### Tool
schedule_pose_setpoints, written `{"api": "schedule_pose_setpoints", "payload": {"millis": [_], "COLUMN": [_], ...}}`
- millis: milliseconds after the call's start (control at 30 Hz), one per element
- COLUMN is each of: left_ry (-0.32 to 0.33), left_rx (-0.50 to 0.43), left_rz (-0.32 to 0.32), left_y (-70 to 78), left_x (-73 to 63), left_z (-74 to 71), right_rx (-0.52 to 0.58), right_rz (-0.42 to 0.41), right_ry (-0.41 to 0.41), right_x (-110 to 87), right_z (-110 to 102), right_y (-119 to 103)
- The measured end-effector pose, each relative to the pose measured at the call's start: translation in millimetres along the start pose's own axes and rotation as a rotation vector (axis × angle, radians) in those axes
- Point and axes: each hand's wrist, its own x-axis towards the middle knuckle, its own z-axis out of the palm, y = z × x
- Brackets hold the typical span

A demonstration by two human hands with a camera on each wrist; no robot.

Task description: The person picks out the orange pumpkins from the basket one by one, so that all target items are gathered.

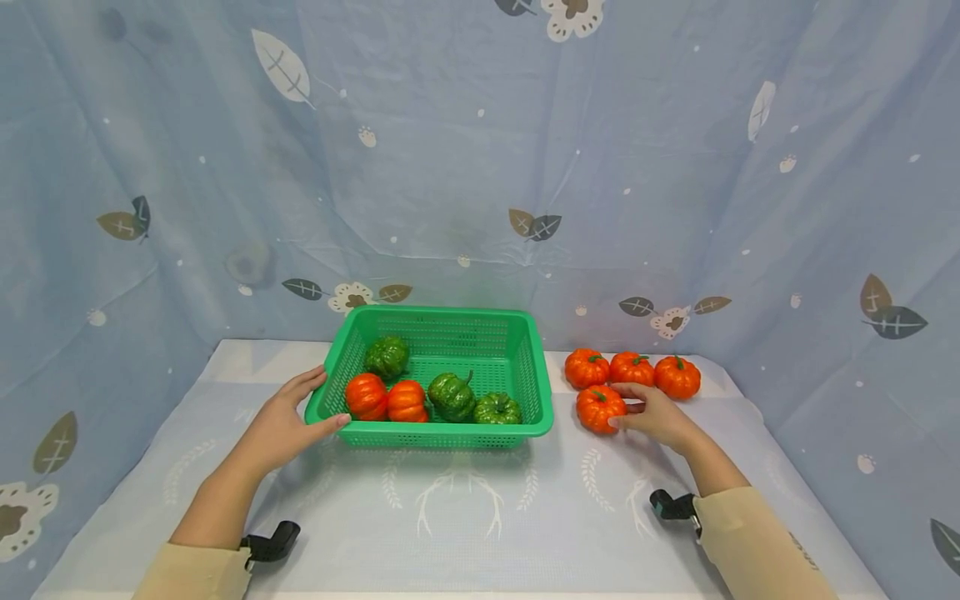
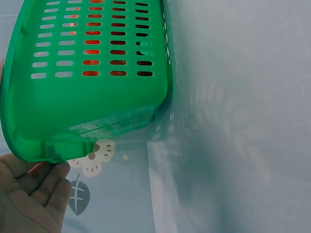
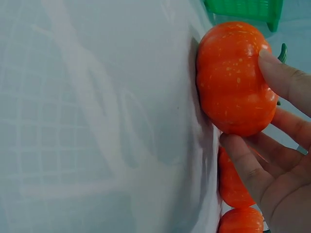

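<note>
A green plastic basket [image 1: 438, 435] with slotted walls stands on the table. Two orange mini pumpkins [image 1: 367, 397] and three green ones [image 1: 452, 397] lie inside it. At its near left corner, my left hand [image 1: 281, 425] holds the rim, thumb over the front edge and fingers against the side; in the left wrist view these fingertips touch the rim's outside. To the basket's right, my right hand [image 1: 660, 414] grips an orange mini pumpkin [image 3: 233, 80] between thumb and fingers. This pumpkin appears to sit on the table, its green stem partly covered by the thumb in the right wrist view.
Behind the gripped pumpkin, three more orange mini pumpkins [image 1: 632, 368] stand in a row near the table's back edge. A white patterned cloth [image 1: 457, 517] covers the table. Blue printed curtains [image 1: 450, 167] hang close behind and at both sides.
</note>
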Motion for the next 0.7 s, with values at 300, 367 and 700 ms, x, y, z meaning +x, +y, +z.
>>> {"api": "schedule_pose_setpoints", "payload": {"millis": [300, 367, 700], "left_ry": [0.000, 0.002, 0.005], "left_rx": [-0.002, -0.001, -0.004], "left_rz": [0.001, 0.001, 0.004], "left_y": [0.9, 1.3, -0.8], "left_x": [-1.0, -1.1, -0.9], "left_z": [-0.5, -0.4, 0.5], "right_rx": [-0.006, -0.001, 0.014], "right_rz": [-0.010, -0.009, -0.007], "right_ry": [-0.008, -0.010, -0.009], "right_x": [0.0, 0.2, 0.4], "right_z": [-0.8, -0.8, -0.4], "right_y": [-3.0, -3.0, -2.4]}}
